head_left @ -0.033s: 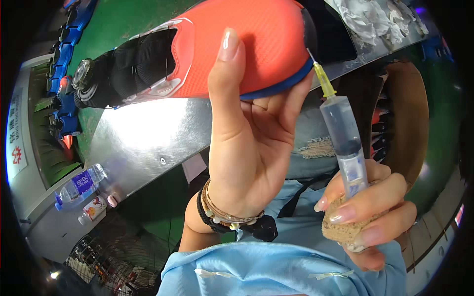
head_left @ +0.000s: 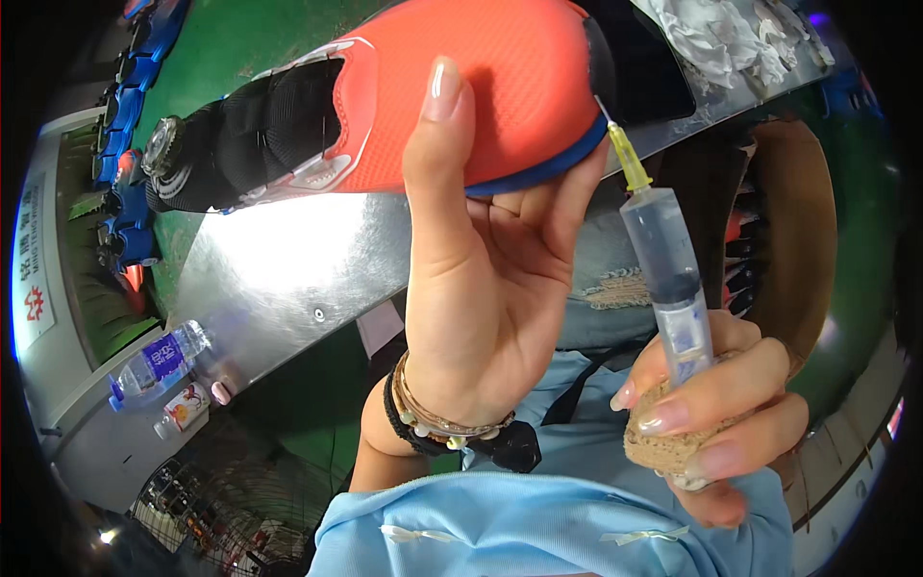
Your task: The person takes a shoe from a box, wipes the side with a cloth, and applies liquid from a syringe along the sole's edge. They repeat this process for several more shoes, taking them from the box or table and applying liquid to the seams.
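A coral-red and black shoe point(head_left: 519, 87) with a dial on its black collar lies across the top of the view, its toe to the right. My left hand point(head_left: 490, 260) grips it from below, thumb on the red upper and fingers under the blue sole edge. In my right hand point(head_left: 731, 413) is a clear syringe point(head_left: 663, 245) with a yellow-based needle, pointing up. The needle tip meets the edge between the toe's upper and the sole. A rough tan block point(head_left: 663, 438) is held in the same right hand, against the syringe's lower end.
A shiny metal table point(head_left: 279, 279) lies below the shoe. Crumpled white paper point(head_left: 707, 38) and a dark flat panel point(head_left: 649, 72) are at the far right. A plastic bottle point(head_left: 159, 363) stands left, above a wire-guarded fan point(head_left: 221, 510). Several blue shoes point(head_left: 125, 207) line the far left.
The syringe and needle have shifted very slightly left. My left hand and the shoe look practically the same.
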`<state>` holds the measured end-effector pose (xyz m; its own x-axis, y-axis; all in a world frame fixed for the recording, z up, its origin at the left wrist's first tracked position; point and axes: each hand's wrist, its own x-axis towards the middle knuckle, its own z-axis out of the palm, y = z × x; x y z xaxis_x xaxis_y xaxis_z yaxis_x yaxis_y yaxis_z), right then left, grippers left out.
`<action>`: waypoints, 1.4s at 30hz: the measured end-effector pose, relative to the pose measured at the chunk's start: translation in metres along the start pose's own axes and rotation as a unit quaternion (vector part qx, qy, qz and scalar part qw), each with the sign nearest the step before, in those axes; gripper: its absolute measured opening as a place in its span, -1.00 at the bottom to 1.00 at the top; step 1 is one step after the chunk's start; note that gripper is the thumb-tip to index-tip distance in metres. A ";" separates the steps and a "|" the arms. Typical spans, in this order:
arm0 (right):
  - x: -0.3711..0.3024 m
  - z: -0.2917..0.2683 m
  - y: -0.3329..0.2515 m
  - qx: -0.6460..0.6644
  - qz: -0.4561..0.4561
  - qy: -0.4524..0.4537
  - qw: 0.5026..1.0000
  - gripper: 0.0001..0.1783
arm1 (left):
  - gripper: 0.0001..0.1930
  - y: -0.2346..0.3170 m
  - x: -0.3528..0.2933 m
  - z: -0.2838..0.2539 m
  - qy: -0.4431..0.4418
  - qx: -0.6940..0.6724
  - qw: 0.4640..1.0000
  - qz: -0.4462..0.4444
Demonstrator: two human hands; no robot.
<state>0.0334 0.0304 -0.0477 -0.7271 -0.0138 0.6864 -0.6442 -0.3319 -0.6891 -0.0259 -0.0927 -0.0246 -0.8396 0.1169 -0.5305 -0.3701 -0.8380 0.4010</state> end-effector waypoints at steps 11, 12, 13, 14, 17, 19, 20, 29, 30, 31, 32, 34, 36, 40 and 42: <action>-0.003 -0.007 -0.004 -0.017 0.048 -0.029 0.998 -0.63 | -0.53 0.002 0.000 -0.001 0.012 0.038 0.999 -0.018; -0.004 -0.006 -0.003 -0.016 0.044 -0.027 0.999 -0.62 | -0.53 0.002 0.000 -0.001 0.012 0.039 0.999 -0.018; -0.005 -0.007 -0.004 -0.015 0.043 -0.026 0.999 -0.62 | -0.52 0.003 -0.001 -0.001 0.014 0.034 0.999 -0.017; -0.005 -0.010 -0.005 -0.021 0.054 -0.044 0.997 -0.63 | -0.52 0.003 -0.001 -0.002 0.015 0.028 0.999 -0.016; -0.005 -0.013 -0.007 -0.020 0.068 -0.062 0.996 -0.64 | -0.52 0.002 -0.001 -0.001 0.005 0.011 1.000 -0.022; -0.004 -0.015 -0.008 -0.019 0.072 -0.063 0.995 -0.65 | -0.52 0.005 -0.004 0.008 -0.019 0.019 1.000 -0.016; -0.002 -0.017 -0.008 -0.021 0.071 -0.063 0.995 -0.63 | -0.52 0.006 -0.004 0.012 -0.041 0.026 0.999 -0.007; -0.001 -0.038 -0.021 -0.145 0.001 0.101 0.984 -0.36 | -0.59 0.089 0.037 -0.048 0.016 0.040 0.996 0.084; -0.006 -0.048 -0.016 -0.224 0.003 0.128 0.966 -0.33 | -0.60 0.116 0.049 -0.068 0.012 0.034 0.993 0.109; 0.002 -0.049 -0.012 -0.256 0.009 0.133 0.958 -0.32 | -0.59 0.149 0.063 -0.086 0.010 -0.002 0.991 0.133; 0.008 -0.048 -0.005 -0.280 0.021 0.137 0.950 -0.30 | -0.59 0.188 0.074 -0.109 0.014 -0.037 0.986 0.161; 0.005 -0.058 0.000 -0.309 0.045 0.157 0.937 -0.35 | -0.58 0.267 0.098 -0.162 0.056 -0.057 0.961 0.266; 0.010 -0.059 0.009 -0.303 0.070 0.188 0.932 -0.34 | -0.59 0.361 0.109 -0.242 0.097 0.037 0.888 0.447; 0.020 -0.072 0.022 -0.320 0.087 0.190 0.924 -0.33 | -0.66 0.419 0.114 -0.265 0.201 0.140 0.778 0.578; 0.022 -0.081 0.027 -0.349 0.098 0.217 0.907 -0.34 | -0.65 0.406 0.131 -0.235 0.117 0.259 0.814 0.507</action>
<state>-0.0194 0.0976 -0.0697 -0.7719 0.4138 0.4826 -0.3756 0.3156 -0.8714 -0.1927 -0.5431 -0.1061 -0.7410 -0.6509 0.1650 0.2967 -0.0970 0.9500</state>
